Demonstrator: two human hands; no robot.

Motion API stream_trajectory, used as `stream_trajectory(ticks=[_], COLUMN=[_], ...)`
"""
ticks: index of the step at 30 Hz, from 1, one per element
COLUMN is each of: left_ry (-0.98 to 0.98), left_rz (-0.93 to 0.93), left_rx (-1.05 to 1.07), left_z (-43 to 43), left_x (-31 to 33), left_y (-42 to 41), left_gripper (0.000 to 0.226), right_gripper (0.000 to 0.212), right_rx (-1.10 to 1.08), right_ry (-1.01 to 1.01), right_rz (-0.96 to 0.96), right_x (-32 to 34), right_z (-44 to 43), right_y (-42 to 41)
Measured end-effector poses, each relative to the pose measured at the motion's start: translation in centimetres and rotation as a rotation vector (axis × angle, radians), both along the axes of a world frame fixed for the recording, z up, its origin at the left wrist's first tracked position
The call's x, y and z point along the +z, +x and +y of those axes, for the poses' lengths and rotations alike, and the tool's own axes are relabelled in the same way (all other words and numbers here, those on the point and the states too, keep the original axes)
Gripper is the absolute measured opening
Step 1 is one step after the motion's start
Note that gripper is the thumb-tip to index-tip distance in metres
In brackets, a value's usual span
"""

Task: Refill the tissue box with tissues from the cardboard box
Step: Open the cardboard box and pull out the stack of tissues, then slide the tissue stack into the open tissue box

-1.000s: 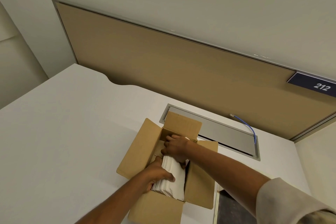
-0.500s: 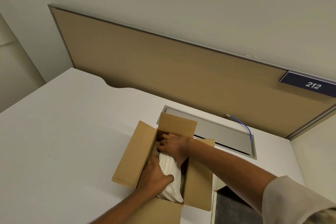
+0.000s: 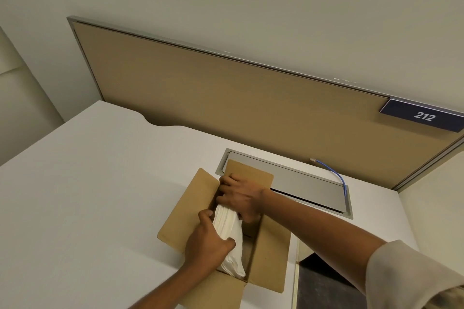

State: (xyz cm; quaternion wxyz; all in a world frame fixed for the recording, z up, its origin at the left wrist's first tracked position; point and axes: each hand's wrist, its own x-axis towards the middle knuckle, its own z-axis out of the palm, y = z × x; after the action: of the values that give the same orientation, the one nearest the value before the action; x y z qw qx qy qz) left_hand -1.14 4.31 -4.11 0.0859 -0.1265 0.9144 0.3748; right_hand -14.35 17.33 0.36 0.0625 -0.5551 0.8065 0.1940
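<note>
Evidently both hands were down in the open cardboard box [image 3: 270, 256], each closed around the same white stack of tissues [image 3: 229, 231]. The left hand [image 3: 207, 244] clasped the near part of the stack, thumb over its top and fingers wrapped down its left side, out of sight. The right hand [image 3: 242, 197] gripped the far end, knuckles up, fingers curled over the stack where it met the box's far wall.

The stack lay with its long axis running away from the person, along the length of the box, near end pointing toward the body. It sat between the two hands rather than to one side of either, and its far end looked somewhat raised. A lift would most likely go straight up, clear of the side flaps that stood open left and right. The left hand was nearer the person; the right arm reached across from the right, over the box's right flap.

The box stood on a white desk [image 3: 88, 195], its far flap overlapping a grey cable tray lid [image 3: 308, 183] from which a blue cable [image 3: 337, 177] curled.

The tissue box to be refilled was nowhere in view. How deep the tissues went, and whether more lay beneath, was hidden by the hands and the box walls. The box's near edge was cut off by the frame.
</note>
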Motion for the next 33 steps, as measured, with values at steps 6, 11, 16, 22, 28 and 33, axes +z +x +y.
stream_trajectory(ticks=[6,11,16,22,28,33], left_ry=[-0.009,0.026,0.081,0.239,0.319,0.284], left_rz=[0.046,0.106,0.189,0.244,0.21,0.084], left_rx=[-0.094,-0.199,-0.311,-0.356,-0.408,-0.447], left_z=[-1.1,-2.3,-2.7,0.6,6.5,12.0], left_x=[2.9,6.0,8.4,10.6,11.3,9.2], left_y=[0.1,0.3,0.7,1.8,2.6,3.3], left_gripper=[0.079,0.076,0.066,0.051,0.033,0.027], right_gripper=[0.084,0.083,0.065,0.053,0.039,0.035], right_rx=[-0.042,-0.126,-0.238,-0.454,-0.702,-0.961], right_ry=[-0.117,-0.233,-0.331,-0.514,-0.695,-0.751], right_rz=[0.034,-0.056,-0.174,-0.257,-0.327,-0.418], right_x=[2.6,6.2,9.5,10.9,9.6,6.4], right_z=[1.2,4.6,8.8,14.9,21.6,26.4], right_y=[0.3,1.5,4.6,10.0,15.9,20.1])
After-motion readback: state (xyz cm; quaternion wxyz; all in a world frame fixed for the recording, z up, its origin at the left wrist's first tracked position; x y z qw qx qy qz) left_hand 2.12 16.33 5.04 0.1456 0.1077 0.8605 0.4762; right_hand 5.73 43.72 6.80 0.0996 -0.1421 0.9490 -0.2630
